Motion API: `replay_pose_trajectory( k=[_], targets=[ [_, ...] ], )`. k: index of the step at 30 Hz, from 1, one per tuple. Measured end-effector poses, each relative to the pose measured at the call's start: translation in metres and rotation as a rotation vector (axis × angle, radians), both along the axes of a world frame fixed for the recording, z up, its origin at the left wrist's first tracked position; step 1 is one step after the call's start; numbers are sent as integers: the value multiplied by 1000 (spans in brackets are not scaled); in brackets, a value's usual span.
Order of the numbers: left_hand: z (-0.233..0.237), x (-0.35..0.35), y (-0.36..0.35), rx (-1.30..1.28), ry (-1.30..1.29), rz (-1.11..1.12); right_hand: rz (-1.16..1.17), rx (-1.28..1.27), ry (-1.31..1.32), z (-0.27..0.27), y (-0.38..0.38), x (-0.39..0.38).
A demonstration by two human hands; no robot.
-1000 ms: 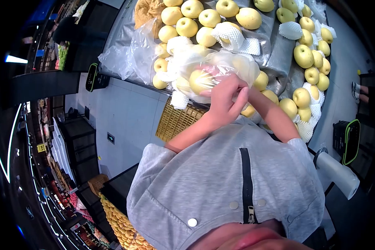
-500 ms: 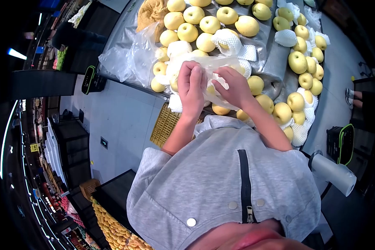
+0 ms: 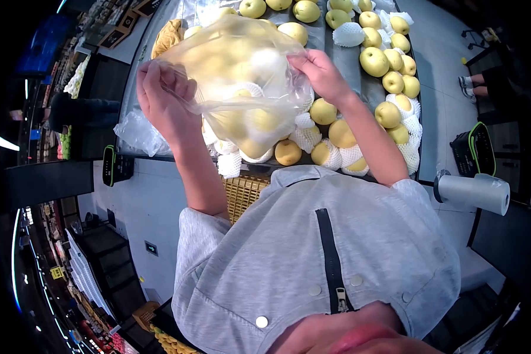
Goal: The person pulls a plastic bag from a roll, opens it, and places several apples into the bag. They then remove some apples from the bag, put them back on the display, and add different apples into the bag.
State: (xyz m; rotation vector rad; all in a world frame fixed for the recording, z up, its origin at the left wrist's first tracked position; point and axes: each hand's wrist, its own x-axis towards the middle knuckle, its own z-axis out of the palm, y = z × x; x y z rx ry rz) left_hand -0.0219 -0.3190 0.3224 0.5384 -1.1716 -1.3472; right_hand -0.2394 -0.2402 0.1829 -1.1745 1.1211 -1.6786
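Note:
A thin, translucent plastic bag (image 3: 236, 71) is stretched wide between my two hands, over the fruit display. My left hand (image 3: 168, 97) is closed around its left edge, fingers curled in. On the opposite edge, my right hand (image 3: 324, 74) pinches the plastic between thumb and fingers. Through the bag, pale yellow fruit looks blurred. Round yellow pears (image 3: 374, 62) lie on the display around and beyond the bag, several wrapped in white foam nets (image 3: 348, 34). A brown pear-like fruit (image 3: 288, 152) sits near the front edge, below the bag.
A yellow plastic basket (image 3: 242, 194) stands under the display's front edge. Crumpled clear plastic (image 3: 140, 133) lies at the left. On the right are a roll of plastic bags (image 3: 475, 193) and a black-and-green shopping basket (image 3: 473, 150). Another person's legs (image 3: 475, 82) show at far right.
My hands have moved apart, spreading the bag from a bunched shape into a wide sheet. The view has shifted, so the display sits farther left.

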Motion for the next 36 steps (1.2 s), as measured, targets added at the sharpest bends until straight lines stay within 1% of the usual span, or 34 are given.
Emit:
replay_pose_trajectory(
  k=[2,3,4,6,8,9,10,12,14,16,17,18,19,20,22,23,26,29,32,33,35,36],
  targets=[
    [17,-9,2,-49,49,-39,69,-198,-236,46,24,-15],
    [19,-11,2,-69,71,-57,-10,-200,-281,59,34,-33],
    [16,-14,-8,-88,119,-170,-90,-200,-325,67,44,-52],
    [10,-44,-13,-60,181,-302,-247,-283,-297,78,56,-83],
    [-5,-87,-17,24,184,-270,-322,-310,-242,78,64,-114],
    [-15,-111,-19,82,176,-291,-464,-261,-269,89,66,-106],
    [-26,-130,-21,139,170,-315,-448,-273,-274,89,69,-113],
    [-52,-147,-24,55,131,-465,-417,-292,-284,69,81,-135],
    [-82,-152,-20,87,81,-479,-510,-192,-254,51,86,-140],
    [-108,-143,-13,199,27,-437,-614,-37,-282,36,87,-125],
    [-125,-136,-10,253,7,-406,-581,-6,-288,23,88,-121],
    [-130,-125,-1,353,19,-396,-546,28,-298,12,88,-116],
    [-143,-112,3,368,21,-382,-467,0,-275,5,90,-108],
    [-151,-98,10,363,10,-326,-458,55,-246,2,91,-102],
    [-161,-69,24,388,-2,-299,-426,183,-196,-8,98,-85],
    [-166,-59,32,401,-8,-268,-369,163,-218,-13,101,-78],
    [-179,-42,44,403,-35,-182,-302,95,-272,-12,105,-57],
    [-188,-33,37,351,-90,-160,-327,107,-259,-8,102,-52],
    [-179,-41,24,355,-300,-34,-322,159,-204,-9,93,-46],
    [-179,-44,19,282,-305,39,-300,165,-161,-12,90,-44],
    [-171,-45,17,-221,-482,278,-249,224,-57,-11,85,-41],
    [-164,-44,17,-476,-564,393,-264,242,-59,-10,82,-38]
  ],
)
